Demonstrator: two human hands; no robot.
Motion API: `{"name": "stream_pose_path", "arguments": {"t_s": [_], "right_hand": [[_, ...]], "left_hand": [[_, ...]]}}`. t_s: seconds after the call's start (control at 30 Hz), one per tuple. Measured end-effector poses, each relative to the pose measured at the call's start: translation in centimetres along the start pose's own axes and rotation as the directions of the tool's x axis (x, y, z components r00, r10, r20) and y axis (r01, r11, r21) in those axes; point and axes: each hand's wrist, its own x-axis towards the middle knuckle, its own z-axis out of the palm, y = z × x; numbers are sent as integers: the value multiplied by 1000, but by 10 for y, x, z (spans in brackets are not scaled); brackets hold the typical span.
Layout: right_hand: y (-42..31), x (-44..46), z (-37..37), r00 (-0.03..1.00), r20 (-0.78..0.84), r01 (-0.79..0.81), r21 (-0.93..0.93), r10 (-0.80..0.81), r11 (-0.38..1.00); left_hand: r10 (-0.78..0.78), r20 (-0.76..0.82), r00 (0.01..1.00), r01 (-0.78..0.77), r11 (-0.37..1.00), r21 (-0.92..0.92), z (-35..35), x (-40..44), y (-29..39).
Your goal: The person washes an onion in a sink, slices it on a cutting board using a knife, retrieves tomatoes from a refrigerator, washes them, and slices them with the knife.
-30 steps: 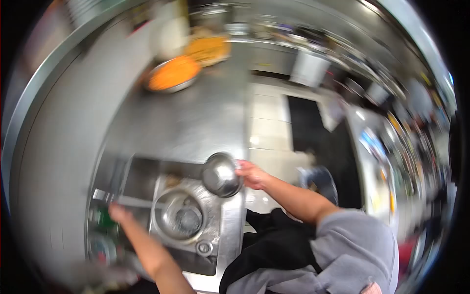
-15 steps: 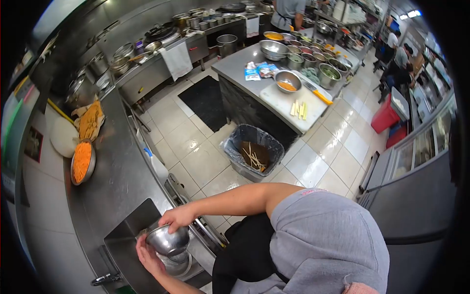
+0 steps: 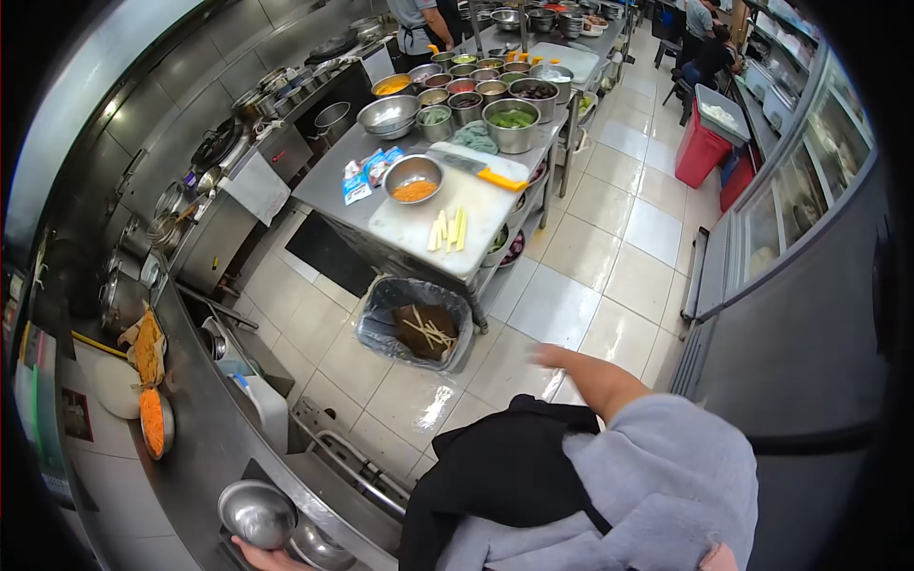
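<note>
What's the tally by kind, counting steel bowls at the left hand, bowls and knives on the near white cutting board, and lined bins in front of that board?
Steel bowls at the left hand: 2
Bowls on the cutting board: 1
Knives on it: 1
Lined bins in front: 1
Total: 5

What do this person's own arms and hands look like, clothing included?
A short, loose grey sleeve covers the upper right arm; below it the arm is bare. A black apron is worn too. The left hand looks gloveless; the right hand is blurred.
</note>
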Motion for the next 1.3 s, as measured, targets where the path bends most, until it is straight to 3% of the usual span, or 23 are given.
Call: {"name": "stream_pose_path", "arguments": {"t_s": [0.03, 0.07, 0.1, 0.13, 0.17, 0.2, 0.23, 0.27, 0.33, 0.37, 0.4, 0.43, 0.47, 0.53, 0.6, 0.7, 0.83, 0.9, 1.03, 1.13, 1.17, 1.23, 1.3], "right_hand": [[94, -25, -45, 974, -139, -201, -135, 182, 970], [176, -63, -82, 905, -241, -391, -139, 352, 910], [242, -107, -107, 812, -296, -536, -43, 502, 843], [293, -152, -127, 717, -321, -621, 107, 618, 776], [303, -210, -138, 658, -317, -551, 415, 683, 724], [337, -247, -153, 602, -350, -606, 386, 718, 696], [371, -276, -157, 515, -474, -493, 518, 714, 699], [403, -307, -161, 445, -551, -571, 433, 706, 698], [502, -323, -172, 484, -333, -528, 626, 809, 574], [484, -325, -173, 399, -334, -453, 738, 854, 500], [466, -324, -163, 313, -319, -360, 832, 895, 423], [433, -316, -161, 394, -369, -414, 747, 842, 521], [400, -305, -162, 476, -399, -454, 651, 783, 608], [374, -271, -166, 681, -443, -402, 439, 583, 804], [362, -235, -166, 806, -447, -194, 423, 389, 885], [320, -203, -184, 893, -342, -118, 449, 293, 886], [296, -192, -229, 906, -311, -149, 399, 286, 905], [299, -197, -253, 827, -383, -226, 444, 411, 867], [293, -210, -304, 751, -357, -412, 403, 555, 817], [279, -215, -339, 720, -345, -435, 452, 602, 779], [269, -213, -348, 707, -418, -363, 478, 571, 800], [258, -204, -366, 673, -486, -295, 515, 558, 805], [266, -196, -376, 696, -561, -220, 429, 449, 876]], "left_hand": [[-148, 26, 989, 149, 989, -10, 2, -4, -17], [-169, -32, 985, 170, 984, 56, 12, -7, -35], [-91, -85, 992, 99, 991, 94, 43, -34, -47], [-102, -7, 995, 102, 986, 131, 54, -24, -73], [-106, 77, 991, 99, 991, 93, 92, -60, -79], [-141, 103, 985, 122, 978, 168, 136, -97, -79], [-187, 250, 950, 167, 981, 99, 163, -101, -99], [-146, 320, 936, 110, 986, 129, 194, -105, -118], [-97, 337, 937, 17, 972, 234, 261, -130, -144], [-47, 351, 935, -65, 951, 302, 280, -126, -167], [-91, 321, 943, -13, 952, 307, 304, -144, -179], [-135, 344, 929, 25, 952, 306, 317, -146, -197], [-79, 332, 940, -80, 895, 439, 329, -161, -200], [-96, 307, 947, -55, 892, 449, 355, -184, -198], [-103, 385, 917, -90, 887, 452, 373, -190, -196], [-82, 567, 819, -240, 849, 470, 412, -187, -182], [1, 679, 734, -379, 831, 408, 497, -226, -153], [82, 730, 678, -449, 833, 323, 547, -227, -157], [292, 801, 523, -783, 537, 315, 657, -212, -183], [295, 767, 570, -809, 364, 461, 729, -207, -214], [307, 764, 568, -823, 246, 513, 750, -206, -225], [230, 760, 607, -793, 230, 564, 780, -200, -251], [366, 806, 465, -882, 264, 389, 797, -151, -307]]}}
